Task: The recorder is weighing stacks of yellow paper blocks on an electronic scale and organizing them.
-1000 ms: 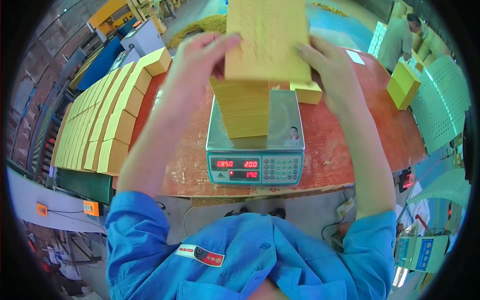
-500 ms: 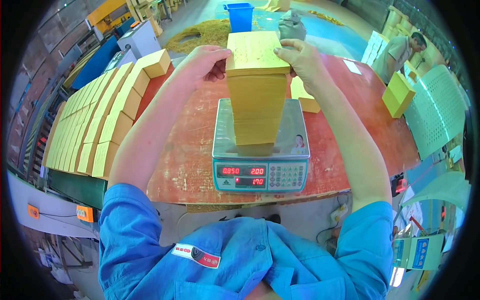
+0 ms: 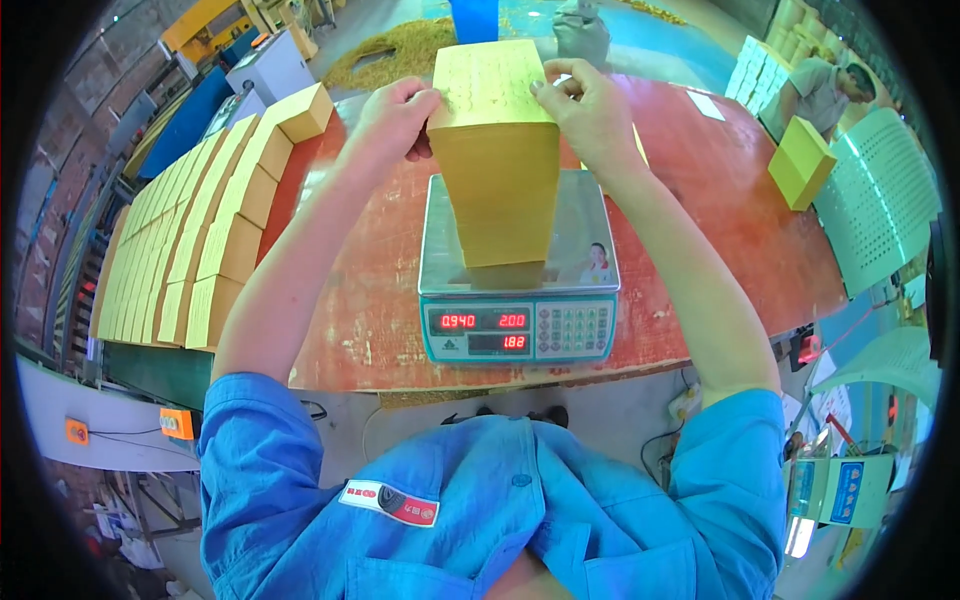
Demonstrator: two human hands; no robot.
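A tall, squared stack of yellow paper (image 3: pixel 500 190) stands upright on the metal pan of a teal digital scale (image 3: pixel 575 345), whose red display is lit. At the stack's top left corner, my left hand (image 3: pixel 398 118) has its fingers bent, with the fingertips pressed to the edge. My right hand (image 3: pixel 592 112) grips the top right edge, thumb near the upper face and fingers curled. Its far fingers are partly hidden behind the stack. The uppermost sheets lie flush with those below. Part of another yellow stack (image 3: pixel 640 148) shows behind my right wrist.
Rows of yellow paper blocks (image 3: pixel 215 240) line the left of the red table (image 3: pixel 350 330). One yellow block (image 3: pixel 802 165) stands at the right, beside a perforated pale green panel (image 3: pixel 880 195). Another person (image 3: pixel 815 95) bends over there. A blue bin (image 3: pixel 475 18) stands beyond the table.
The top layer, earlier slightly offset with a visible seam, now sits even with the stack. Both hands stay at its upper edges. The scale's lit readings have changed. The view has shifted slightly.
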